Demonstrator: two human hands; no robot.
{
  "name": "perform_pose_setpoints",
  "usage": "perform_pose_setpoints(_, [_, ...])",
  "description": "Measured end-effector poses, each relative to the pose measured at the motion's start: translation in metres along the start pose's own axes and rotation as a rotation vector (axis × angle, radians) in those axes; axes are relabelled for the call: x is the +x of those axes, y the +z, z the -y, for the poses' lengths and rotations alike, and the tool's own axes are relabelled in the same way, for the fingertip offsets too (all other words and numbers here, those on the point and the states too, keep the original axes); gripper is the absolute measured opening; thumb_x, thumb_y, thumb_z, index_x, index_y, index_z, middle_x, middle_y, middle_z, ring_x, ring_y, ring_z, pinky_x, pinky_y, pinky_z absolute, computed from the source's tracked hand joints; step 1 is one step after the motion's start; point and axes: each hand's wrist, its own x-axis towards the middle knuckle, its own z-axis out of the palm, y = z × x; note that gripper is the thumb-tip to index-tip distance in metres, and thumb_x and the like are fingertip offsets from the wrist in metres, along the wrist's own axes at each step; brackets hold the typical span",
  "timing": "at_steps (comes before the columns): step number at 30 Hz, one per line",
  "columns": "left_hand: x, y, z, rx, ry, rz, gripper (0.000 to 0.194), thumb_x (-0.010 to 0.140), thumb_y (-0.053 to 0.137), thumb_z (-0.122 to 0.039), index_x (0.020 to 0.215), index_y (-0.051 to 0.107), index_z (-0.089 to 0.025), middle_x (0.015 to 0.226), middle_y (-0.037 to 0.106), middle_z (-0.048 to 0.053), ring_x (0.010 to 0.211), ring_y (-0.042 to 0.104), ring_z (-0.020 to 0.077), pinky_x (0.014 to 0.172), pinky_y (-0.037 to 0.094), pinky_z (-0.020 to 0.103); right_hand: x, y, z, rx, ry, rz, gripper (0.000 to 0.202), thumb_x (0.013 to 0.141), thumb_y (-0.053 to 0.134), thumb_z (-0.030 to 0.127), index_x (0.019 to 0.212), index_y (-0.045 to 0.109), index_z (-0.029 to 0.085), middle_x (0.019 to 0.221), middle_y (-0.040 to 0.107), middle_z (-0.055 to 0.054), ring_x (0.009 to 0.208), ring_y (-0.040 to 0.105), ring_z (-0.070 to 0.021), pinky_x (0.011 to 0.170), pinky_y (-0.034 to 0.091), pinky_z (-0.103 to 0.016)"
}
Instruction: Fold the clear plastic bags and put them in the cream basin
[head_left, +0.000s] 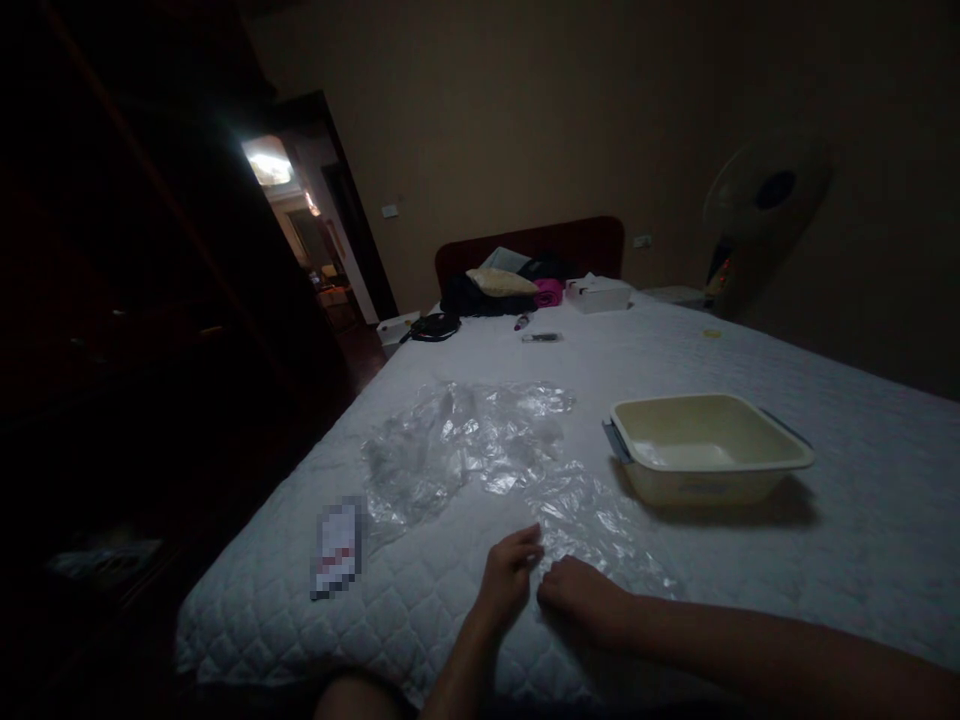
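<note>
A thin clear plastic sheet, crumpled and shiny, lies spread over the white quilted bed. Its near right part reaches my two hands, which are close together at the bed's near side. My left hand has its fingers and thumb bent together at the sheet's edge. Curled knuckles-up beside it, my right hand closes on the same edge; its fingertips are hidden. To the right stands a cream plastic basin with grey handles, apart from both hands.
A blurred-out white packet or phone lies left. Farther up are a small packaged item, a dark round bag, a pillow, a pink roll and a white box. A fan stands at right.
</note>
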Motion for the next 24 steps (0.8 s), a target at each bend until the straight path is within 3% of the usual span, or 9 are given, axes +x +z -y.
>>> perform_pose_setpoints(6, [0.002,-0.002,-0.008,0.084,0.117,0.058,0.026,0.077,0.050,-0.011,0.092,0.066,-0.025,0.098,0.066,0.002,0.102,0.056,0.0180,0.089,0.045,0.039,-0.007,-0.005,0.001,0.148,0.064,-0.078,0.018,0.073,0.043,0.015,0.076,0.060,0.018,0.079,0.064,-0.005,0.071,0.055,-0.0172,0.065,0.038,-0.027])
perform_pose_setpoints(13, [0.001,-0.003,-0.006,0.088,0.117,0.034,0.037,0.072,0.048,-0.002,0.098,0.064,-0.023,0.100,0.065,0.003,0.099,0.056,0.0167,0.088,0.045,0.037,-0.010,-0.006,-0.007,0.408,0.206,-0.228,0.018,0.076,0.043,0.018,0.081,0.060,0.016,0.081,0.064,-0.006,0.075,0.057,-0.0172,0.069,0.042,-0.027])
perform_pose_setpoints(20, [0.001,-0.004,-0.010,0.061,0.026,0.084,0.046,0.064,0.044,0.003,0.095,0.065,-0.024,0.111,0.059,0.004,0.103,0.053,0.0170,0.089,0.043,0.035,-0.008,-0.019,-0.017,0.618,0.289,-0.409,0.016,0.078,0.045,0.023,0.076,0.059,0.016,0.073,0.064,-0.004,0.069,0.058,-0.0157,0.066,0.044,-0.026])
perform_pose_setpoints(24, [0.002,-0.003,-0.006,-0.030,-0.027,0.051,0.047,0.066,0.044,0.001,0.102,0.062,-0.022,0.106,0.061,0.005,0.100,0.054,0.0172,0.090,0.042,0.037,-0.004,-0.022,-0.021,0.716,0.314,-0.458,0.016,0.078,0.046,0.026,0.077,0.058,0.015,0.070,0.062,-0.003,0.066,0.057,-0.0151,0.062,0.044,-0.025])
